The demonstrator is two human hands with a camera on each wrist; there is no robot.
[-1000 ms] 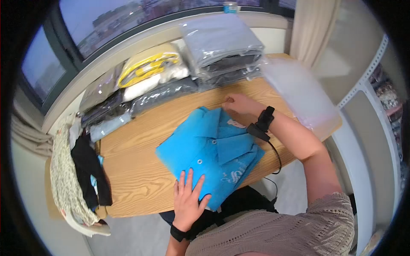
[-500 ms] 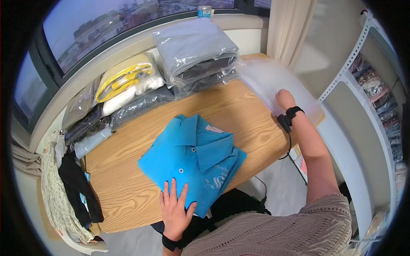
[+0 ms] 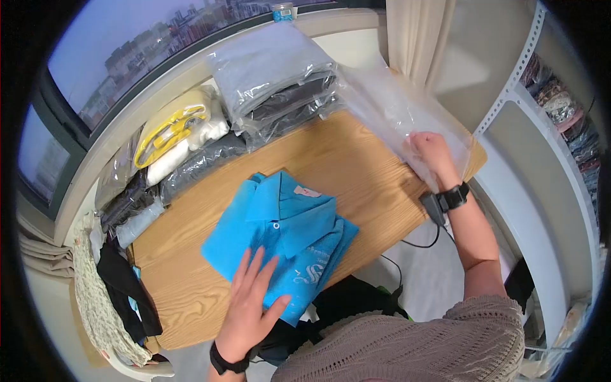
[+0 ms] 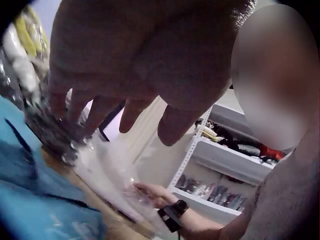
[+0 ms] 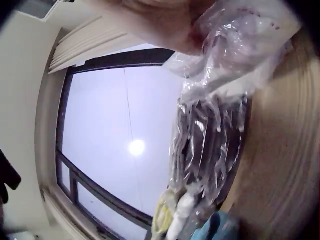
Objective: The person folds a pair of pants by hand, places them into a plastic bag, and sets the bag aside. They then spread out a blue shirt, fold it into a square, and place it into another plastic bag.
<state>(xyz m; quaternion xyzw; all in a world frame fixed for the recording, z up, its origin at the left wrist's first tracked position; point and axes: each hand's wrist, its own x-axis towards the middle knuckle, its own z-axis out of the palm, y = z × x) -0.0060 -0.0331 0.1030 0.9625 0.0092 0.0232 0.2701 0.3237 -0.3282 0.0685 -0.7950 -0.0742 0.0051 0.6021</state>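
Note:
A folded blue collared shirt (image 3: 232,232) with white print and a neck label lies on the wooden table. My left hand (image 3: 249,305) is over its lower left part, fingers spread and straight; the left wrist view shows the palm (image 4: 145,50) facing down with nothing in it. At the table's right end, my right hand (image 3: 436,156) grips the near edge of a clear plastic bag (image 3: 394,105). In the right wrist view the bag (image 5: 235,55) bunches up at the fingers, which are partly hidden.
Bagged folded clothes (image 3: 273,63) are stacked along the window, some with yellow trim (image 3: 168,137). Patterned and black garments (image 3: 124,286) hang over the table's left end. A metal shelf (image 3: 541,172) stands at the right, and a cable (image 3: 423,245) trails from the right wrist.
My right hand has moved from beside the shirt collar to the plastic bag on the right and lifted its near edge. The left hand has shifted slightly up from the shirt.

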